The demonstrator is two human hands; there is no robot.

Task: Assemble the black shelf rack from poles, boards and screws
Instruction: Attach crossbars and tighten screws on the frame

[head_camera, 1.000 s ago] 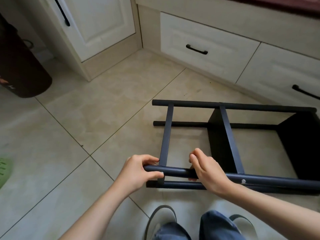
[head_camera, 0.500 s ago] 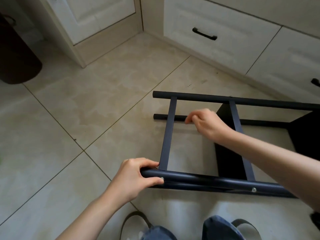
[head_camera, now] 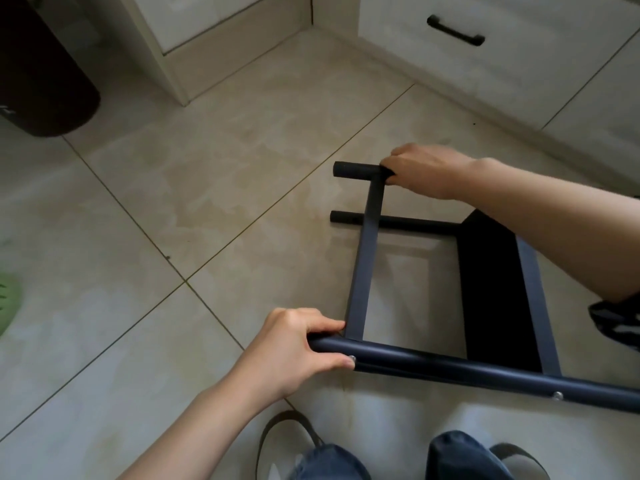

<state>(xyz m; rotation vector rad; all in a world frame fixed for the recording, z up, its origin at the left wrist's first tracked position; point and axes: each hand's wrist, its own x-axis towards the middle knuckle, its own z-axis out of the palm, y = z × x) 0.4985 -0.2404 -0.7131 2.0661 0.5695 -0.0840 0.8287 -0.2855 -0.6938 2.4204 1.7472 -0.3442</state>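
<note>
Left hand (head_camera: 292,355) fingers are curling over the end of the near pole (head_camera: 485,372), thumb sitting by a silver screw (head_camera: 352,358); right hand (head_camera: 427,171) fingers are wrapping down around the far pole (head_camera: 353,170) just past its free end, nothing else in either grip. Both poles are part of the black shelf rack (head_camera: 450,282), which is lying on its side on the tiled floor (head_camera: 207,188), a crossbar (head_camera: 363,268) joining them and a black board (head_camera: 495,292) sitting further along from the hands. Beyond the rack, cream drawers (head_camera: 485,57) are running along the wall; nearer than the rack, the person's slippers (head_camera: 287,434) are showing.
</note>
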